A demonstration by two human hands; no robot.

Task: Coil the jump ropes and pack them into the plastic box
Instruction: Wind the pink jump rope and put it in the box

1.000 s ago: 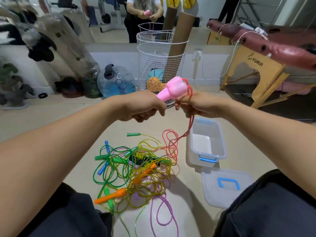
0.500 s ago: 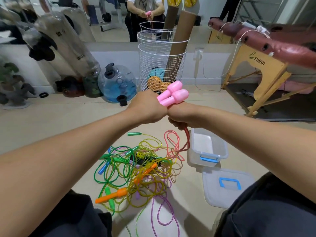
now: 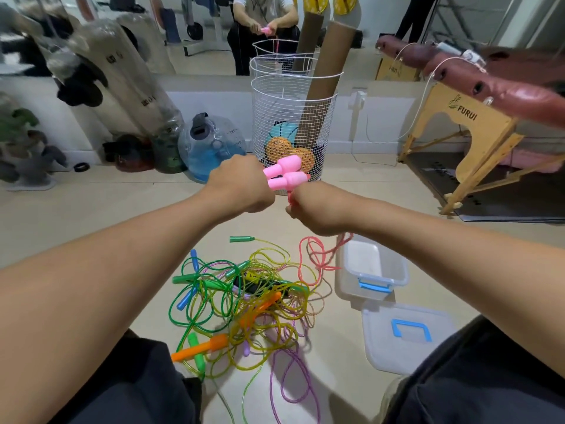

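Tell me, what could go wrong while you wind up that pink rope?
The pink rope trails down from the right hand into the tangled pile of ropes, so pulling may snag it or drag others along. The left hand holds both pink handles together; one might slip and undo the coil. The rope passes near the plastic box and could catch its rim.

Only one view: cam sat on my head, wide-angle, faced fwd and down. My left hand and right hand were close, mid-frame; floor below, wall mirror farther off up top. No 2nd view to overlap.
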